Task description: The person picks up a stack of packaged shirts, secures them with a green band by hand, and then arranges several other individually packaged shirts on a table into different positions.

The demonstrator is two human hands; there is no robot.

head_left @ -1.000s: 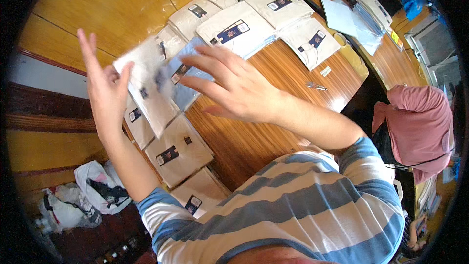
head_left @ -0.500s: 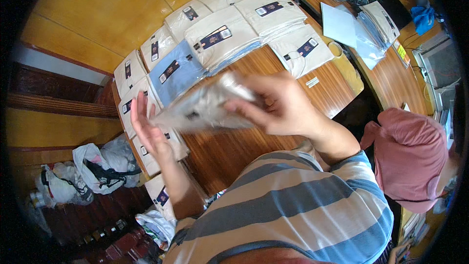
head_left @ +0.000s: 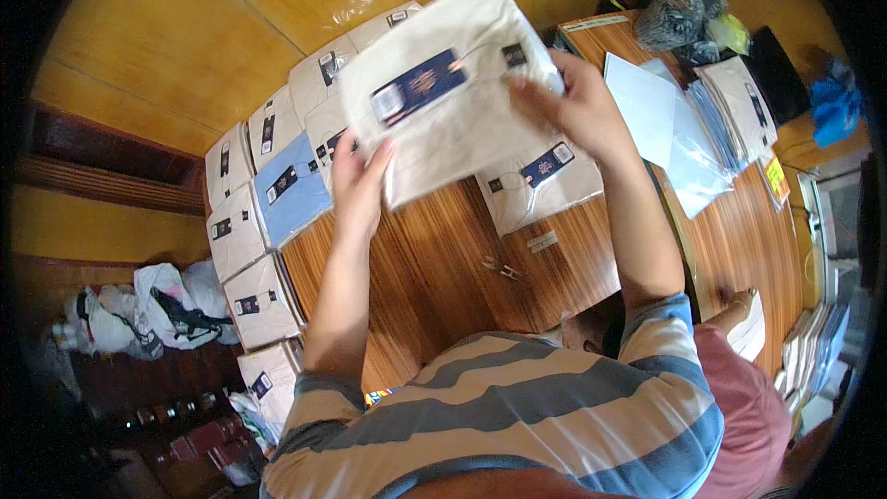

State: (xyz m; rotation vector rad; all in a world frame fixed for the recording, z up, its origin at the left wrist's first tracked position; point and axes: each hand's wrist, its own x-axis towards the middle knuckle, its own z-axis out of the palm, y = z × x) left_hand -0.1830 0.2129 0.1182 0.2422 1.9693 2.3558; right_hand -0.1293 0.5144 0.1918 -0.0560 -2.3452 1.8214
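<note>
I hold a folded cream garment (head_left: 453, 134) in a clear plastic bag, raised above the far side of the table. A dark blue hang tag hangs on its front, with a small dark label by its right corner. My left hand (head_left: 360, 180) grips the lower left corner, thumb on the front. On the right edge, my right hand (head_left: 589, 111) has its thumb across the front and its other fingers partly hidden behind. Beneath the garment, other bagged cream garments (head_left: 334, 120) are partly covered. A blue folded garment (head_left: 294, 203) lies to the left.
Bagged garments (head_left: 259, 263) line the wooden table's (head_left: 407, 259) left edge. Two small clip-like pieces (head_left: 501, 267) lie on its middle. White plastic bags (head_left: 180, 305) are at the lower left. A second desk (head_left: 739, 231) holds clear sleeves. A person in pink (head_left: 748, 407) sits close at my right.
The garment has gone from a tilted blur low over the table to raised and facing me. My left hand, open before, now grips its corner. The person in pink has shifted nearer, an arm showing.
</note>
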